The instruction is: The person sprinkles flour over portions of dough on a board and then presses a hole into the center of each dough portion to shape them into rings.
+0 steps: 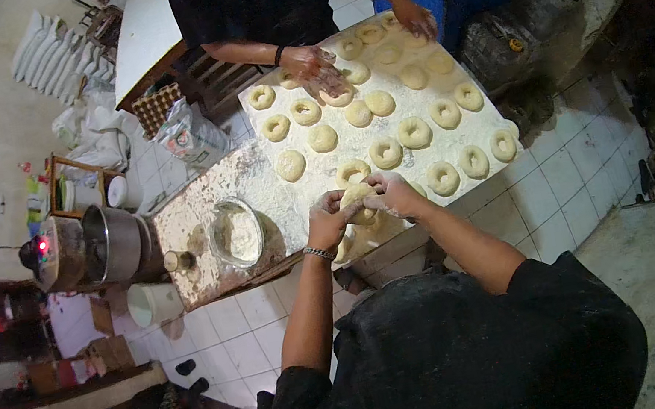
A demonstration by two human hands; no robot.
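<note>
Both my hands hold one piece of dough point(357, 194) between them above the near edge of a floured table point(265, 167). My left hand point(328, 223) grips its left side with bent fingers, and my right hand point(397, 195) pinches its right side. Just beyond my fingers lies a dough ring point(352, 171). More rings spread over the board, such as a dough ring point(443, 178) to the right. Some pieces show no hole, like the round dough piece point(290, 165) at left. Across the table, a co-worker's hand point(311, 67) touches another dough piece point(337, 96).
A metal bowl point(259, 249) of flour and a small metal cup point(177, 261) stand on the table's left part. Beyond them are a mixer bowl point(110, 242) and a white bucket point(152, 304). The co-worker's other hand point(414, 20) rests near the far right corner.
</note>
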